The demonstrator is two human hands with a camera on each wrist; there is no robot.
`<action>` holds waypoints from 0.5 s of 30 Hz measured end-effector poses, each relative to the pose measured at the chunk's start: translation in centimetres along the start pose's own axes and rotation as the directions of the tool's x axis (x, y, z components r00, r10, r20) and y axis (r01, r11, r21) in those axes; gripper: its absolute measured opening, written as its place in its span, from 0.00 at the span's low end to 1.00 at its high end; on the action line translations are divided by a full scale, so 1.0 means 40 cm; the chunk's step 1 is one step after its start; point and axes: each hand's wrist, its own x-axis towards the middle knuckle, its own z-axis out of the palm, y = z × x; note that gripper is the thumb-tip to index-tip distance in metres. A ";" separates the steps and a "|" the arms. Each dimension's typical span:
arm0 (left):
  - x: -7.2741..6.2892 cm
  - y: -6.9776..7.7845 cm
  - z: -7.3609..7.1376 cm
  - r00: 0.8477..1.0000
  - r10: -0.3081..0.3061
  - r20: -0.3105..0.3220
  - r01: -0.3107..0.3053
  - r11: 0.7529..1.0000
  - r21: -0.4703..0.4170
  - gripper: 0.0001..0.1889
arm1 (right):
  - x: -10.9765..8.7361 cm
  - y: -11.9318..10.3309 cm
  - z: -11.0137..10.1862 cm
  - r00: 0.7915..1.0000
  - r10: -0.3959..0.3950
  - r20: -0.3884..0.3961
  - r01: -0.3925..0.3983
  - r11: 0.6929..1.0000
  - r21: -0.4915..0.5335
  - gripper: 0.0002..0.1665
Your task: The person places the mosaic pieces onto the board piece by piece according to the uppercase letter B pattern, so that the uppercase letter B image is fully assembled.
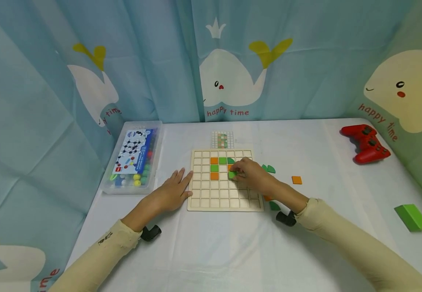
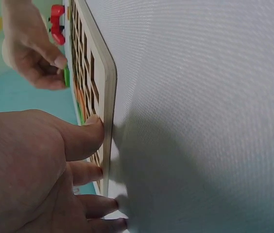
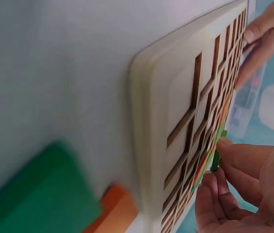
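White cloth covered the desk (image 1: 196, 251), and a blue curtain (image 1: 167, 61) with whales on it hung along the far edge and both sides. The clear box (image 1: 133, 158) sat right up by the left edge, the red controller (image 1: 366, 144) was over by the far right corner, and the green block (image 1: 413, 217) lay near the right edge. Grid board (image 1: 203, 194) was around the middle, well in from all the edges, small card (image 1: 222, 139) just past its far side. Plenty of cloth between board and block, also on the near side, but loose tiles (image 1: 271, 168) crowded the board's right side, some right by the right forearm.

Left hand (image 1: 172, 192) had its fingers spread, thumb and a fingertip touching the board's left edge. Right hand (image 1: 252, 174) was pinching a green tile (image 3: 215, 161) over the board's right half; can't tell if it touched the board.
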 end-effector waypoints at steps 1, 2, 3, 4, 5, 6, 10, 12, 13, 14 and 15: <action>0.001 0.000 0.000 1.000 0.003 -0.003 -0.003 1.000 -0.002 0.37 | 0.008 -0.003 0.005 1.000 -0.013 0.002 0.013 1.000 -0.008 0.15; 0.001 0.000 0.000 1.000 0.006 -0.005 -0.006 1.000 -0.003 0.37 | 0.014 -0.007 0.009 1.000 -0.026 0.002 0.026 1.000 -0.014 0.15; 0.001 -0.001 0.000 1.000 0.007 -0.006 -0.007 1.000 -0.004 0.37 | 0.021 -0.010 0.013 0.999 -0.035 0.004 0.035 0.999 -0.022 0.14; 0.001 -0.001 0.000 1.000 0.008 -0.006 -0.008 1.000 -0.006 0.37 | 0.027 -0.013 0.016 0.999 -0.042 0.002 0.042 0.999 -0.028 0.14; 0.001 -0.001 -0.001 1.000 0.009 -0.005 -0.009 1.000 -0.007 0.37 | 0.032 -0.016 0.018 0.999 -0.039 0.001 0.039 0.999 -0.031 0.13; 0.001 -0.001 -0.001 1.000 0.009 -0.004 -0.009 1.000 -0.005 0.37 | 0.037 -0.019 0.021 0.999 -0.037 0.001 0.037 0.999 -0.033 0.13; 0.000 -0.002 -0.001 1.000 0.010 -0.003 -0.010 1.000 -0.008 0.37 | 0.052 -0.031 0.029 1.000 -0.023 0.007 0.023 0.999 -0.046 0.09; 0.000 -0.003 0.000 1.000 0.012 -0.003 -0.012 1.000 -0.009 0.37 | 0.057 -0.034 0.035 0.999 -0.022 0.023 0.024 0.998 -0.058 0.07; 0.000 -0.002 -0.001 1.000 0.014 -0.003 -0.014 1.000 -0.011 0.37 | 0.058 -0.036 0.037 0.999 -0.026 0.032 0.028 0.998 -0.062 0.06; 0.000 -0.002 -0.001 1.000 0.015 -0.002 -0.015 1.000 -0.012 0.37 | 0.059 -0.037 0.040 0.999 -0.027 0.039 0.030 0.997 -0.067 0.06; 0.000 -0.002 -0.001 1.000 0.017 -0.003 -0.017 1.000 -0.016 0.37 | 0.059 -0.039 0.042 0.999 -0.028 0.044 0.031 0.997 -0.072 0.06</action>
